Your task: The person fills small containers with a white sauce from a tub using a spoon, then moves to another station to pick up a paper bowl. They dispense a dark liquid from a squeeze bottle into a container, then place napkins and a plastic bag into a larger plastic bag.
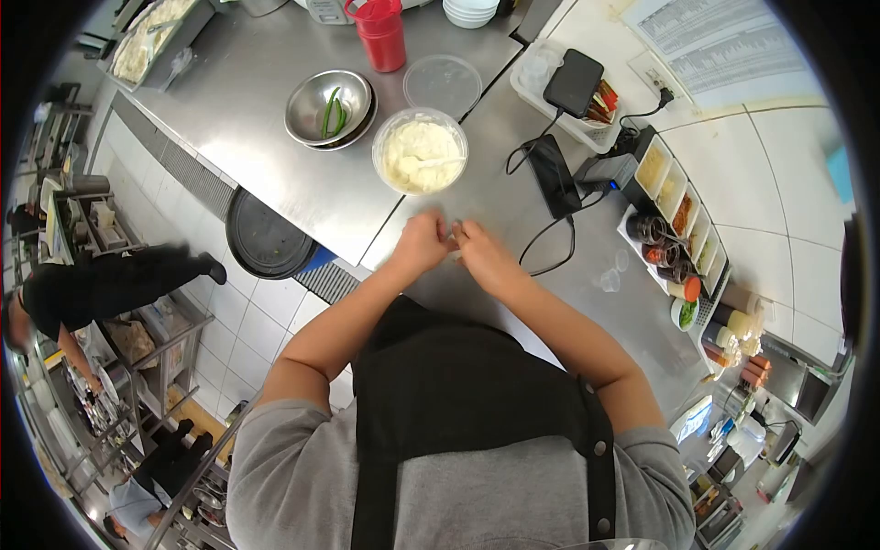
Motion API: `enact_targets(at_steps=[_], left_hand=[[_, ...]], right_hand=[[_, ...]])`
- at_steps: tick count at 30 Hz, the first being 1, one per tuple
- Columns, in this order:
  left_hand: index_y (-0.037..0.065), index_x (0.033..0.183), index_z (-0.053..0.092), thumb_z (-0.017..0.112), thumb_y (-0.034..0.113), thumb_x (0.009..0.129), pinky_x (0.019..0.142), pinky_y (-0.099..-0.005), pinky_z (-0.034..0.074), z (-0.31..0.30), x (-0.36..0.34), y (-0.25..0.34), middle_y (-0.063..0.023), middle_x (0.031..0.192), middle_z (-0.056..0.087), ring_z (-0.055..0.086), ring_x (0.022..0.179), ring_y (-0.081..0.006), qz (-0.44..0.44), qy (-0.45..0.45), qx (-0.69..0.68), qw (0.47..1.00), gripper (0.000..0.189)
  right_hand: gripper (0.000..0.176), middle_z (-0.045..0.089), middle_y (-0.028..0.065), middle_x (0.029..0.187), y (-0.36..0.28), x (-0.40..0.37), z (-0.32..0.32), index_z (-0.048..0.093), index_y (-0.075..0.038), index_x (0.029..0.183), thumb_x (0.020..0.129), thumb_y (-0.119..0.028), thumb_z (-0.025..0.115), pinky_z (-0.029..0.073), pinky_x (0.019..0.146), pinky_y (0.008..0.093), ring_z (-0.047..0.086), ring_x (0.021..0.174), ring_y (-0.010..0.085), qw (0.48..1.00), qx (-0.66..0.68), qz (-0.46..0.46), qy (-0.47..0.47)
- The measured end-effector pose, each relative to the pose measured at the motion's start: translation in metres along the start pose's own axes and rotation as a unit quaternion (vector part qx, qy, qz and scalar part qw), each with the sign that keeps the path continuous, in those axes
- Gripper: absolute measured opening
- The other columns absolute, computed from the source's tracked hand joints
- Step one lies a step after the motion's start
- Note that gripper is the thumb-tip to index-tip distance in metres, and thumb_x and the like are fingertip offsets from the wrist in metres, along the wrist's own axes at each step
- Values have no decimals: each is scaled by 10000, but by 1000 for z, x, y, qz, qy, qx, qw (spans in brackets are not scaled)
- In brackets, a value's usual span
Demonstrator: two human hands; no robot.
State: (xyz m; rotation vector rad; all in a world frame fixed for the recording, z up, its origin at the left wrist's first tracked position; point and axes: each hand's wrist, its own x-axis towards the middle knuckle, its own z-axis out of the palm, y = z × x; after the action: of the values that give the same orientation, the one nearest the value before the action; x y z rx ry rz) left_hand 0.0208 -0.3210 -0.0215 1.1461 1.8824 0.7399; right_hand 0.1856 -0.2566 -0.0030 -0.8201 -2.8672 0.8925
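My left hand (pixel 423 241) and my right hand (pixel 480 253) meet over the steel counter, close to my apron. Fingers on both are curled and pinched together at the tips. Whatever lies between them is too small or hidden to name. Just beyond them stands a clear plastic tub (pixel 380 171) of creamy white food (pixel 417 147) with a pale utensil lying in it. Its clear round lid (pixel 443 84) rests flat behind it. To the left of the tub, a metal bowl (pixel 302 108) holds several green chili peppers (pixel 335 115), stacked on another bowl.
A red pitcher (pixel 380 41) stands at the back. On the right are a phone (pixel 553 174), a power bank (pixel 574 82), loose cables, a white basket (pixel 600 142), sauce jars (pixel 648 227) and a condiment tray (pixel 683 215). Co-workers (pixel 110 280) stand across the floor at left.
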Motion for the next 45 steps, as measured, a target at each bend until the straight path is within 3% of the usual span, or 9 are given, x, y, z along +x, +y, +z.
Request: enact_targets(at_steps=[3, 7, 12, 15, 18, 27, 30, 39, 45], left_hand=[[0, 789, 523, 810, 40, 786, 497, -328, 556, 2, 3, 2, -108, 662, 612, 689, 564, -207, -64, -55, -43, 996, 290], [0, 792, 498, 805, 99, 859, 495, -314, 590, -12, 7, 10, -104, 680, 627, 712, 581, -206, -109, -129, -96, 981, 329], [9, 848, 505, 732, 176, 967, 572, -298, 617, 0, -7, -18, -89, 745, 657, 721, 673, -159, -43, -88, -212, 972, 307], [9, 890, 514, 663, 183, 1016, 641, -301, 632, 7, -23, -34, -92, 780, 665, 732, 734, -183, -85, -40, -388, 917, 261], [-4, 975, 525, 597, 179, 1052, 705, -321, 642, 9, -27, -51, -103, 842, 670, 740, 782, -214, -50, -45, -429, 901, 212], [-10, 1005, 565, 642, 146, 1028, 788, -300, 588, 4, -67, -61, -85, 891, 672, 713, 888, -184, -47, 79, -426, 900, 175], [-11, 965, 570, 660, 90, 1005, 753, -279, 574, 5, -76, -63, -51, 880, 654, 693, 833, -144, -57, 97, -428, 897, 142], [-14, 1016, 593, 592, 152, 1050, 800, -324, 600, -35, -34, -60, -90, 921, 673, 714, 862, -193, -49, 143, -481, 863, 169], [28, 1199, 581, 509, 320, 1087, 891, -367, 576, -78, -12, -40, -119, 1091, 641, 674, 1004, -213, -104, 159, -615, 765, 321]], right_hand=[[495, 585, 177, 1175, 6, 0, -1, 576, 61, 1285, 830, -47, 738, 552, 877, 422, 629, 1077, 355, 940, 313, 126, -50], [414, 615, 183, 1151, 6, 6, -24, 628, 43, 1244, 861, -90, 716, 554, 825, 415, 651, 1010, 335, 991, 115, 6, -65], [250, 705, 152, 871, -5, 53, -105, 742, 15, 1071, 871, -120, 675, 549, 689, 378, 688, 743, 276, 973, 123, 112, -161], [182, 703, 198, 803, 0, 115, -155, 738, 6, 916, 889, -159, 667, 535, 722, 432, 680, 765, 374, 994, 62, 58, 69], [170, 674, 272, 866, 40, 197, -140, 686, 34, 851, 900, -127, 662, 516, 783, 499, 651, 870, 454, 947, 111, 22, 299], [206, 578, 273, 1280, 118, 278, -74, 653, 39, 1084, 919, -77, 610, 511, 973, 484, 584, 1169, 451, 935, -47, 267, 227], [218, 632, 273, 1173, 118, 276, -72, 632, 53, 1089, 920, -84, 615, 533, 938, 484, 630, 1104, 435, 936, -63, 250, 239], [275, 686, 157, 954, 32, 219, -142, 597, -13, 1161, 893, -33, 657, 535, 705, 442, 677, 842, 346, 966, 127, -13, 226], [446, 709, 105, 1042, 8, 107, -107, 655, -25, 1200, 761, -35, 737, 558, 852, 399, 690, 981, 293, 909, -28, -354, 218]])
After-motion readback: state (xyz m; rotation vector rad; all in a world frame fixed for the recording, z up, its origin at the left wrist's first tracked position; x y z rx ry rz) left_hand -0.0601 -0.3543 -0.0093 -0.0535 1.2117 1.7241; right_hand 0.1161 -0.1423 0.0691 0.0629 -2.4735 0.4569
